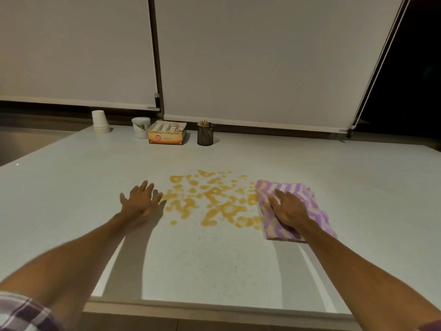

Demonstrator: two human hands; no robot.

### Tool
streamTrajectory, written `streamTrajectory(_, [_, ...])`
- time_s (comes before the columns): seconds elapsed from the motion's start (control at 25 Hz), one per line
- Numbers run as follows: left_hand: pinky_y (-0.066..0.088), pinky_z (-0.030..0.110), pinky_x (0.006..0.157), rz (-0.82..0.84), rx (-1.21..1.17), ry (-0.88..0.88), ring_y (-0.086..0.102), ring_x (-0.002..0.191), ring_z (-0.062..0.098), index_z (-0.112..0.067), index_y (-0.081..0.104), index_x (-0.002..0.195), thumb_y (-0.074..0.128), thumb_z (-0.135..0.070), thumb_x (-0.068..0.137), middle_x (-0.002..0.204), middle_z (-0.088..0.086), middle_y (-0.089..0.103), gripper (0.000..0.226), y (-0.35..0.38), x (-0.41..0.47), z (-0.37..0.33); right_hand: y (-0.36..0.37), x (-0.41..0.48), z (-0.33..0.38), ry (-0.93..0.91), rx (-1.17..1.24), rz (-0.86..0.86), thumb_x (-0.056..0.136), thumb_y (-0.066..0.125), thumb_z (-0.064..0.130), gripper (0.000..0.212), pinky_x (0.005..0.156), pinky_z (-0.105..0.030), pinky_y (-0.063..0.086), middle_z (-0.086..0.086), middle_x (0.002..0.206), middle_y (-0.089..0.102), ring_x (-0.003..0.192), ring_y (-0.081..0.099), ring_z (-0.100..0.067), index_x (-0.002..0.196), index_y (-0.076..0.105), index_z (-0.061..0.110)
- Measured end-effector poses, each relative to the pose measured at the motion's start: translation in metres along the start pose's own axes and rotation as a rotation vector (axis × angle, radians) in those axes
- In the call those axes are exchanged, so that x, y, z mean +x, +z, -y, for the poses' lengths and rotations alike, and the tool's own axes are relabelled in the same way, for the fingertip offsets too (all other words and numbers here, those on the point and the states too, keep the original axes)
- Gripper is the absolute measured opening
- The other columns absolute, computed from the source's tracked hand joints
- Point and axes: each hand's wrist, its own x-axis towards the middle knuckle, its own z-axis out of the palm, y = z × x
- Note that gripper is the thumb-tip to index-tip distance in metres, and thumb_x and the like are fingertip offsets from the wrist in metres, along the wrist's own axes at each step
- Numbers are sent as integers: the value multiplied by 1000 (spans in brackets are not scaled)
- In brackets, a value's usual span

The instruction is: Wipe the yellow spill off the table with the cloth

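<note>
1. Right now the yellow spill (212,199) lies mid-counter as a wide scatter of blobs and droplets, nearly all of it unwiped.
2. Just right of it sits the cloth (307,206), purple and cream in zigzag stripes, loosely folded, its left edge touching the nearest droplets.
3. Of the 2 hands, the right hand (288,209) lies flat on the cloth, fingers spread and pressing down, not pinching. The left hand (140,199) rests open and empty on the counter (238,266), palm down, just left of the spill; its fingertips seem close to the outermost drops, though blur makes contact hard to judge.
4. My reading: wiping is only about to begin. The next move calls for a firm leftward sweep with the cloth kept flat, and the left hand should shift clear first.
5. Open room is generous. The near edge is well below the spill, and the paper cups (100,121), white tub (141,130), tea box (167,136) and mesh holder (205,134) stand well apart along the far edge.
</note>
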Motion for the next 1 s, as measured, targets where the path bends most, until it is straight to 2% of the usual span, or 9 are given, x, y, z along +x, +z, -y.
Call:
streamTrajectory(0.16, [7,62,115,63,2,57,16,147,32,-23,32,146,16,-54,93,161,6,18,64,6,17,35,18,-6,-9,-25,-134,21,95,26,59,60,115,-51,15,-11,158,25,144,23,-32,149,28,33])
streamTrajectory(0.32, [4,60,116,33,-6,69,14,149,29,-31,27,149,16,-52,93,162,2,19,61,12,28,54,17,5,-22,10,-150,-19,95,29,59,57,116,-51,13,-2,159,24,145,20,-29,148,27,38])
streamTrajectory(0.48, [4,60,115,-30,14,89,14,149,29,-33,28,149,13,-52,90,161,1,21,64,19,31,58,20,36,-3,74,-146,34,96,23,56,57,117,-52,10,-2,161,18,147,14,-31,150,22,37])
streamTrajectory(0.6, [6,59,116,-3,37,75,13,149,32,-34,24,150,11,-53,89,162,2,19,65,17,33,57,22,42,2,-1,-176,49,95,20,59,60,116,-50,13,-2,162,18,147,16,-29,151,20,36])
streamTrajectory(0.72, [12,55,117,45,83,89,14,149,31,-34,18,151,6,-56,83,162,1,16,73,10,35,58,14,43,-29,-92,-241,33,81,3,70,79,114,-47,24,-4,159,27,144,27,-27,149,26,37])
streamTrajectory(0.76, [13,54,117,66,93,97,14,149,30,-34,16,152,5,-57,83,163,1,15,73,8,36,59,10,47,-37,-64,-247,26,80,4,69,79,113,-47,25,-3,158,29,143,28,-27,149,27,37])
streamTrajectory(0.88, [16,53,117,79,137,114,15,149,28,-37,13,151,1,-62,81,163,-2,14,75,6,40,64,14,73,-26,97,-176,31,95,21,59,58,117,-50,15,-2,160,22,146,20,-29,149,25,37])
streamTrajectory(1.0, [8,56,117,65,188,138,10,150,27,-41,9,151,-10,-69,72,163,-4,11,86,7,44,70,27,90,7,66,-153,37,97,24,56,57,117,-50,12,-2,161,20,147,17,-30,150,22,37])
